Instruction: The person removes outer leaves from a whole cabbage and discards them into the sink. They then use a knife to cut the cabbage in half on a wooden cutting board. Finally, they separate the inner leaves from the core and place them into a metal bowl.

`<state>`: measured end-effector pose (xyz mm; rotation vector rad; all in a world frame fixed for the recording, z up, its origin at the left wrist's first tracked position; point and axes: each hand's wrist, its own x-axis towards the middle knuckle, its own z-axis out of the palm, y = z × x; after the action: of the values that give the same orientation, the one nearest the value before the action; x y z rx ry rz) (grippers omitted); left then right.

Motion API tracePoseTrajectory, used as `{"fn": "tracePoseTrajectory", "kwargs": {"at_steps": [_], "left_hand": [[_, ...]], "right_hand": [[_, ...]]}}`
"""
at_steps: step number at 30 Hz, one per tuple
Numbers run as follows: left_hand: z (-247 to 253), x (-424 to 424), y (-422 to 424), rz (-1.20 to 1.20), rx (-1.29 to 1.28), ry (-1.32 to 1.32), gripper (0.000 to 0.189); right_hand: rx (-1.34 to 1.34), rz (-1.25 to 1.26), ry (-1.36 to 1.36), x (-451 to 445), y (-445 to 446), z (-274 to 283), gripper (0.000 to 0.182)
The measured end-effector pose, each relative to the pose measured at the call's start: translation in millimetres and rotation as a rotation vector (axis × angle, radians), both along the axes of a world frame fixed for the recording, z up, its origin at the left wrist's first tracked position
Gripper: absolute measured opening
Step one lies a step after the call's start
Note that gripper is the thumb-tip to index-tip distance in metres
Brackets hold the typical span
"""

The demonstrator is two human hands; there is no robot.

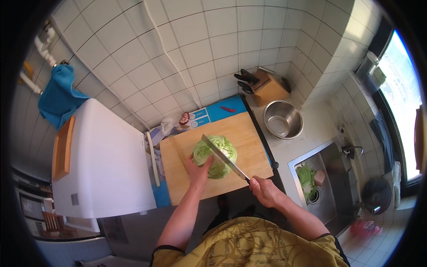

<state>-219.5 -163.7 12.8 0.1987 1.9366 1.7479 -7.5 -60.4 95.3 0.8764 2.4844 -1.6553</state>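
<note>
A pale green head of cabbage or lettuce point(218, 171) rests on a wooden cutting board point(247, 137), with its whitish cut side facing up. My left hand point(199, 168) grips its left lower side, thumb and fingers spread around the leaves. My right hand point(264, 190) is closed on the dark handle of a kitchen knife point(222, 156). The long blade runs diagonally across the head, its tip pointing up and left past the far edge. Whether the blade touches or cuts into the leaves, I cannot tell.
Behind the board lie a red chili pepper point(227, 109) and a cut piece of purple vegetable point(184, 118). A steel bowl point(283, 120) and a wooden knife block point(271, 87) stand at the right. Green leaves point(306, 180) lie in the sink point(328, 207). A white appliance point(106, 163) borders the left.
</note>
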Motion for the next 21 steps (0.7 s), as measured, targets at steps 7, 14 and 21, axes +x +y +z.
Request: {"fn": "tracePoseTrajectory", "kwargs": {"at_steps": [7, 14, 21], "left_hand": [[1, 0, -6, -0.006, 0.106, -0.091, 0.074], [1, -1, -7, -0.009, 0.12, -0.109, 0.07], [6, 0, -6, -0.014, 0.083, -0.035, 0.066]], "right_hand": [[0.037, 0.008, -0.125, -5, -12, 13, 0.041], [0.03, -0.028, -0.078, -4, -16, 7, 0.041], [-0.023, -0.019, -0.172, -11, -7, 18, 0.044]]}}
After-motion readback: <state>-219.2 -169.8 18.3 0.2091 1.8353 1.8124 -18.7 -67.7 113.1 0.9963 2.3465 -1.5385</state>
